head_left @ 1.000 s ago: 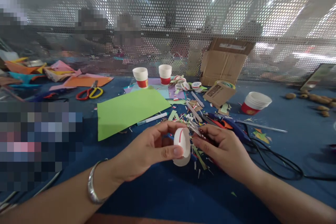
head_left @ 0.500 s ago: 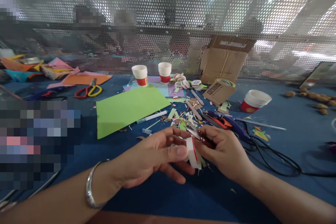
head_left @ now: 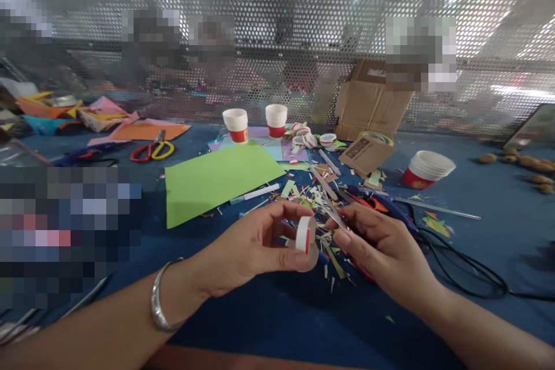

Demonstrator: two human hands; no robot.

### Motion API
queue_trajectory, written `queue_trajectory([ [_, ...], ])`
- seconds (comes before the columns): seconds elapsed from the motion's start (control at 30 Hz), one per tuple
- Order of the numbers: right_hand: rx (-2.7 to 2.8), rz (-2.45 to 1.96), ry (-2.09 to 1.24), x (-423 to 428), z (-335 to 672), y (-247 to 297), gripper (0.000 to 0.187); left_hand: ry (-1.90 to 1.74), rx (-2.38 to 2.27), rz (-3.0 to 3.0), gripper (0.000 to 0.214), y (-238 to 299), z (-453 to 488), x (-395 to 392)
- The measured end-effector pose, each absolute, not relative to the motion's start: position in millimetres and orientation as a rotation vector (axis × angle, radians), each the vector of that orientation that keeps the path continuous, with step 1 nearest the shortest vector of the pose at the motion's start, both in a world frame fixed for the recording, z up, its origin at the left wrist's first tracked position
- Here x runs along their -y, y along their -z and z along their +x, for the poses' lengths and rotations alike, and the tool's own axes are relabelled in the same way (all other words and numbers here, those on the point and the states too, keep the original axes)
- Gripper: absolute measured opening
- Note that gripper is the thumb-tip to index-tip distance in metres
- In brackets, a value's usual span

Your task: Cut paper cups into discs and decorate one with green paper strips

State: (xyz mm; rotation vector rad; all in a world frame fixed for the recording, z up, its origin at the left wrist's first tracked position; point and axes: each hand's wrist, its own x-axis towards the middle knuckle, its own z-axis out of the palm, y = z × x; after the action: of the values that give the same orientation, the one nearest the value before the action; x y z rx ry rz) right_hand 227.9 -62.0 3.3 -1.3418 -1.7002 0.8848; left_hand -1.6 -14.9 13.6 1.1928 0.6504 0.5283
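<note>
My left hand (head_left: 255, 245) pinches a small white paper-cup piece with a red band (head_left: 304, 235) between thumb and fingers, just above the blue table (head_left: 281, 324). A silver bangle sits on that wrist. My right hand (head_left: 381, 248) is closed around a pair of small scissors (head_left: 336, 214); their metal blades poke out toward the cup piece. Paper scraps (head_left: 323, 243) lie under and behind both hands.
A green paper sheet (head_left: 217, 179), a pen (head_left: 255, 192), red-and-yellow scissors (head_left: 151, 151), two paper cups (head_left: 236, 125), a cup stack (head_left: 427, 169), a cardboard box (head_left: 373, 101) and a black cable (head_left: 468, 269) lie on the table. A perforated metal screen rises behind.
My left hand turned the cup piece: it showed its open bottom, then went edge-on against my right hand, and is now held slightly apart from the scissors.
</note>
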Motion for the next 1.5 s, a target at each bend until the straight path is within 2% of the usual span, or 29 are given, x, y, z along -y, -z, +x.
queue_trajectory([
  [0.1, 1.683, -1.304, -1.063, 61, 230, -5, 0.041, -0.629, -0.635, 1.364, 0.052, -13, -6, 11],
  [0.33, 1.615, -1.259, -1.436, 61, 228, -5, 0.042, -0.788, -0.668, 1.704, 0.043, -13, -9, 11],
  [0.83, 1.541, -1.227, -1.547, 63, 229, -8, 0.043, -0.858, -0.692, 2.084, 0.033, -15, -13, 11],
  [1.13, 1.537, -1.254, -1.557, 63, 231, -7, 0.047, -0.852, -0.614, 2.359, 0.048, -13, -14, 9],
  [1.5, 1.554, -1.243, -1.553, 64, 232, -6, 0.046, -0.822, -0.635, 2.413, 0.053, -12, -12, 8],
])
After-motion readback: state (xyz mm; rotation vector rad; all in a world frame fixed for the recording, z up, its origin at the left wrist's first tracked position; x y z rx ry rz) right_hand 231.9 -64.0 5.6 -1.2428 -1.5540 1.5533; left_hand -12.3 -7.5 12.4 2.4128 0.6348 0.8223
